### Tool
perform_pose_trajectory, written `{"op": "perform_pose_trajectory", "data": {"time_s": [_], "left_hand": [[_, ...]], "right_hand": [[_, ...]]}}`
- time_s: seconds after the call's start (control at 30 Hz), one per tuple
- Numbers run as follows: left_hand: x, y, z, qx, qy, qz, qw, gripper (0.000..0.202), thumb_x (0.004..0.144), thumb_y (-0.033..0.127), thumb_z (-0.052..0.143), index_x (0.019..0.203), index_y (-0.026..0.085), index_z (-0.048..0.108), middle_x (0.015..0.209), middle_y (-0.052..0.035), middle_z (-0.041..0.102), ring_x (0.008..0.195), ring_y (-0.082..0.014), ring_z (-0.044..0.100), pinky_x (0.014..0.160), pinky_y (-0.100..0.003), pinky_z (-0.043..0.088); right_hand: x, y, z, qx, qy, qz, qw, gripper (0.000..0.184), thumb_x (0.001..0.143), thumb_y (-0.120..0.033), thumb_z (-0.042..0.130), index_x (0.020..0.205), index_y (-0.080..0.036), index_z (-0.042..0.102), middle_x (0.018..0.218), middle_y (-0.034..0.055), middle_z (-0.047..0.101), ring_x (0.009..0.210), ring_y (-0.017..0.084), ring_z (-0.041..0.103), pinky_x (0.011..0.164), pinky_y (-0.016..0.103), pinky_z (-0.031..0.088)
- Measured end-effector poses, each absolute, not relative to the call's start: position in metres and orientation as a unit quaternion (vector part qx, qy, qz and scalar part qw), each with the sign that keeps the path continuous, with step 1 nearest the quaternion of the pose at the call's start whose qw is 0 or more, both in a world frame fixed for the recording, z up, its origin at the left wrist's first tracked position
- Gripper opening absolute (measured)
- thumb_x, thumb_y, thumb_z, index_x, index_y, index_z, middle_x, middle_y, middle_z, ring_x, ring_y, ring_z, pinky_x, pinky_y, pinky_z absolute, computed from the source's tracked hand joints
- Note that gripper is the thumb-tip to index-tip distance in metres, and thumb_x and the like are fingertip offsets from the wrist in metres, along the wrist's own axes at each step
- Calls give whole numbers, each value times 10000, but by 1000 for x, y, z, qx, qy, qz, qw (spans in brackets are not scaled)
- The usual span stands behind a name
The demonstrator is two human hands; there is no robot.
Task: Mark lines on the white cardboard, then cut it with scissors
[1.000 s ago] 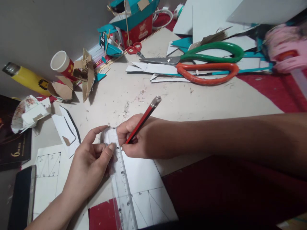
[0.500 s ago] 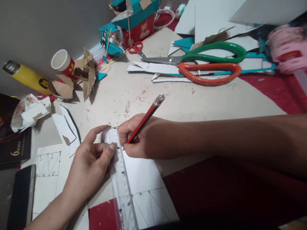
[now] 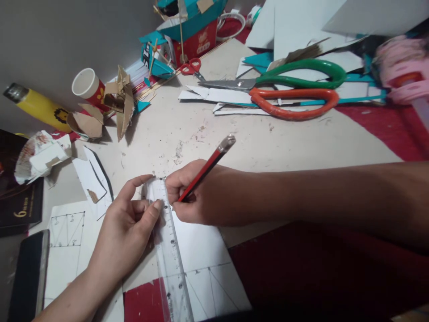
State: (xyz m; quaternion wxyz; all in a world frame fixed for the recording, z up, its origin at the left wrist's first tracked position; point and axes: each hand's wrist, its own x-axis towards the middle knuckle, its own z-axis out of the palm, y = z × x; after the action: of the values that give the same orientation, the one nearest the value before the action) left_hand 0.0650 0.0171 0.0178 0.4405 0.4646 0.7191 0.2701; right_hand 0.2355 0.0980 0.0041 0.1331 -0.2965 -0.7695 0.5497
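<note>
My left hand (image 3: 129, 228) holds a clear plastic ruler (image 3: 169, 250), its thumb pressed on top and its index finger reaching to the far end. Under the ruler lies a white sheet (image 3: 197, 246) with ruled pencil lines and triangles near its lower end. In my right hand (image 3: 192, 197) a red and black pencil (image 3: 208, 170) is gripped, slanting up to the right. The pencil's tip is hidden behind my fingers, close to the ruler's right edge. To the left rests a paper (image 3: 67, 259) with a drawn grid of triangles.
Large scissors (image 3: 295, 91) with green and orange handles lie on paper strips beyond my right arm. Small red scissors (image 3: 191, 68), a paper cup (image 3: 87, 87), cardboard scraps (image 3: 119, 103) and a yellow bottle (image 3: 43, 109) stand farther back. A dark phone (image 3: 28, 277) is at lower left.
My right hand and the pencil's upper end have shifted very slightly right and down. My left hand and the ruler keep their place.
</note>
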Motion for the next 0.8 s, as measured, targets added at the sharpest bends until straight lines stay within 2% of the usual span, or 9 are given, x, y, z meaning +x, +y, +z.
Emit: {"op": "perform_pose_trajectory", "data": {"time_s": [0.13, 0.3, 0.53, 0.8], "left_hand": [[65, 17, 17, 469, 717, 272, 438, 425, 861, 351, 671, 1244, 257, 513, 500, 82, 521, 374, -73, 401, 369, -137, 278], [66, 16, 19, 469, 716, 271, 440, 418, 869, 349, 663, 1245, 251, 508, 493, 89, 490, 376, -69, 394, 370, -138, 277], [66, 17, 19, 468, 717, 268, 441, 395, 878, 346, 655, 1235, 268, 505, 498, 95, 483, 382, -63, 375, 373, -132, 277], [64, 17, 16, 471, 709, 272, 448, 405, 884, 350, 651, 1250, 266, 499, 501, 100, 469, 392, -70, 416, 380, -134, 302]], "right_hand": [[236, 97, 5, -302, -770, 548, 128, 134, 690, -103, 595, 614, -175, 510, 538, -82, 451, 532, 70, 405, 573, 240, 306], [234, 98, 6, -306, -768, 549, 125, 109, 708, -104, 587, 633, -169, 543, 567, -76, 490, 562, 71, 434, 601, 237, 322], [234, 98, 7, -320, -767, 544, 115, 134, 692, -102, 598, 615, -174, 516, 528, -91, 441, 504, 55, 391, 552, 226, 306], [236, 99, 9, -336, -749, 562, 102, 93, 690, -114, 609, 639, -174, 559, 533, -89, 494, 494, 46, 429, 536, 202, 348]]}}
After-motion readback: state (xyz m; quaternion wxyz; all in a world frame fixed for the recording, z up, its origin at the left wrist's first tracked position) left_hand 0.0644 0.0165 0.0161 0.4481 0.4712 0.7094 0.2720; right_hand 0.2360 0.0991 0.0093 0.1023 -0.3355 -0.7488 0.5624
